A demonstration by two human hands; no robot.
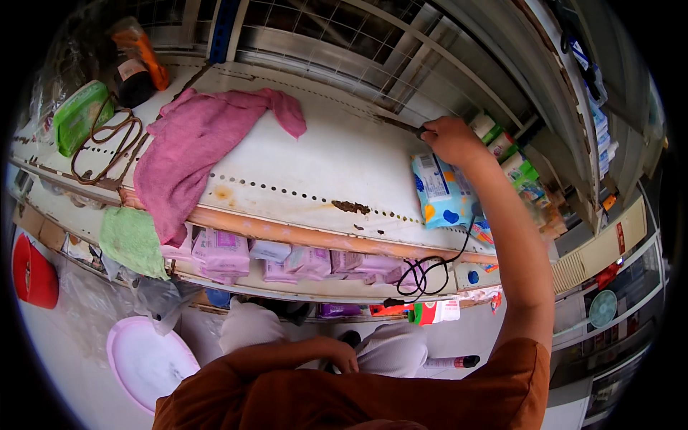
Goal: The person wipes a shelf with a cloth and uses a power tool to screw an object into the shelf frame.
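Note:
At the back edge of the white metal shelf (308,168), my right hand (450,141) is closed around the dark handle of a thin knife-like tool (401,125). Its narrow blade points left and lies along the shelf's rear seam. Just below that hand is a blue patterned soft packet (438,188). My left hand (341,355) rests low by my lap, away from the shelf, its fingers mostly hidden. A crumpled pink cloth (193,143) drapes over the shelf's front edge. Rust patches (350,207) mark the shelf near its row of holes.
Pink packets (221,254) fill the lower shelf, with a green cloth (132,240) to their left. A black cord (423,276) hangs at the front. Left stand a green container (82,118) and dark bottle (134,84); below are a red bucket (34,272) and pink-rimmed basin (113,358).

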